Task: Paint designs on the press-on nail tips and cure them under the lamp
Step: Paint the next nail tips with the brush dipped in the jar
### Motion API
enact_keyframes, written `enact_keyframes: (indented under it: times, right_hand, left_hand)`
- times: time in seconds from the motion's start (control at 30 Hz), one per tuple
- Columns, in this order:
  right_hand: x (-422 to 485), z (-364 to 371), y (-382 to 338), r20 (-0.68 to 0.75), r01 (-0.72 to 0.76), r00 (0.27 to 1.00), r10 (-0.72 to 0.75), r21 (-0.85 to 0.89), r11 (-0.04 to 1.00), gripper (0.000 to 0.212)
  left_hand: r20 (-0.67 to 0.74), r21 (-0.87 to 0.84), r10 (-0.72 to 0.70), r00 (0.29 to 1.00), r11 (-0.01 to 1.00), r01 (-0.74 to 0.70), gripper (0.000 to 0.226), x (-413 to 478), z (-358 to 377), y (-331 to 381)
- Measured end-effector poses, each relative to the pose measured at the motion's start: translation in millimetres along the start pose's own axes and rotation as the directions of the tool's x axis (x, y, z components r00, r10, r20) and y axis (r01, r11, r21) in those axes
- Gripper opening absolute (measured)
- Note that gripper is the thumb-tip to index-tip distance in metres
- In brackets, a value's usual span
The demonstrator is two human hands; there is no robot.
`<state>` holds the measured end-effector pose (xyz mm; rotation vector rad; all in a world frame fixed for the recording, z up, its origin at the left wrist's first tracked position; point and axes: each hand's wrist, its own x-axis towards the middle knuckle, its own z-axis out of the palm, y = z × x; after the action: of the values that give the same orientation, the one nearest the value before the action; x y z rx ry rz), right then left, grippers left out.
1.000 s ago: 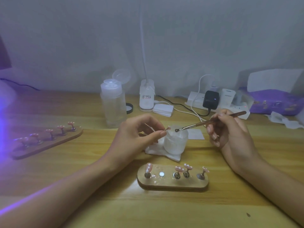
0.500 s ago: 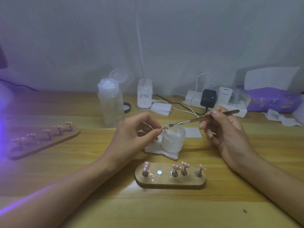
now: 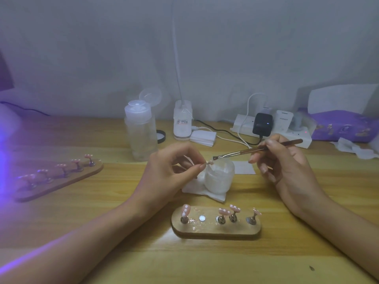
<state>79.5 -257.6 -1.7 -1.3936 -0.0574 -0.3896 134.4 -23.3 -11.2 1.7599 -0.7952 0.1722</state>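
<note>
The brush (image 3: 256, 149) has closed in on the nail tip (image 3: 210, 162), pinched by the left hand (image 3: 168, 173) at ten o'clock from the jar (image 3: 220, 177). Right hand (image 3: 287, 167) grips the brush; bracing both wrists would steady light strokes.

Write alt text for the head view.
The left hand pinches a small nail tip by a white jar while the right hand holds a brush with its bristles close to the tip. A wooden stand in front carries four more tips.
</note>
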Motion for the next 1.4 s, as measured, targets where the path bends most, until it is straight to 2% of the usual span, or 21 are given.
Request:
enact_keyframes:
  times: [0.07, 0.23, 0.37, 0.5, 0.6, 0.73, 0.9, 1.03, 1.17, 1.3, 1.4]
  right_hand:
    - [-0.3, 0.5, 0.5, 0.044, 0.007, 0.999, -0.006, -0.028, 1.0, 0.017]
    - [0.9, -2.6, 2.5, -0.015, -0.008, 1.0, 0.008, -0.005, 1.0, 0.025]
    - [0.4, -1.2, 2.8, 0.038, 0.018, 0.999, -0.016, -0.057, 0.998, 0.019]
    - [0.7, -2.8, 2.3, -0.022, 0.04, 0.999, -0.041, -0.037, 0.999, 0.021]
    - [-0.6, -0.4, 1.9, 0.036, 0.053, 0.998, -0.051, -0.051, 0.997, 0.019]
    - [-0.8, -1.3, 0.9, -0.019, 0.022, 1.0, -0.023, -0.06, 0.998, 0.022]
    - [-1.7, 1.5, 0.0, 0.06, 0.044, 0.997, -0.04, -0.082, 0.996, 0.02]
    - [0.4, 1.3, -0.5, -0.004, 0.053, 0.999, -0.053, -0.047, 0.998, 0.019]
    - [-2.1, 1.7, 0.4, 0.041, 0.071, 0.997, -0.067, -0.1, 0.993, 0.019]
    - [-0.7, -0.5, 1.0, -0.04, 0.024, 0.999, -0.027, -0.075, 0.997, 0.017]
    - [-1.6, 1.7, -1.0, 0.029, 0.029, 0.999, -0.027, -0.057, 0.998, 0.016]
  left_hand:
    - [0.004, -0.006, -0.002, 1.0, 1.0, 0.002, 0.009, 0.5, -0.1, 0.2]
    - [0.013, -0.005, -0.001, 1.0, 1.0, 0.001, 0.008, -0.1, -0.1, 0.4]
    - [0.018, -0.004, 0.007, 1.0, 1.0, -0.006, 0.009, 0.4, 0.0, -1.0]
    - [0.024, 0.008, 0.028, 0.999, 1.0, -0.028, 0.01, 0.2, -0.9, -2.5]
    - [0.027, 0.011, 0.038, 0.999, 0.999, -0.038, 0.011, -0.2, -1.4, -3.3]
    - [0.033, 0.024, 0.03, 0.999, 0.999, -0.031, 0.013, -0.4, -2.2, -4.0]
    - [0.031, 0.038, 0.048, 0.998, 0.998, -0.049, 0.014, -1.0, -2.5, -3.3]
    - [0.028, 0.041, 0.055, 0.998, 0.998, -0.056, 0.014, -0.7, -2.6, -3.4]
    - [0.026, 0.035, 0.055, 0.998, 0.998, -0.056, 0.013, -1.0, -2.6, -3.2]
    - [0.029, 0.037, 0.055, 0.998, 0.998, -0.056, 0.013, -1.0, -2.7, -4.2]
    - [0.021, 0.03, 0.05, 0.999, 0.998, -0.05, 0.014, -1.6, -2.5, -4.1]
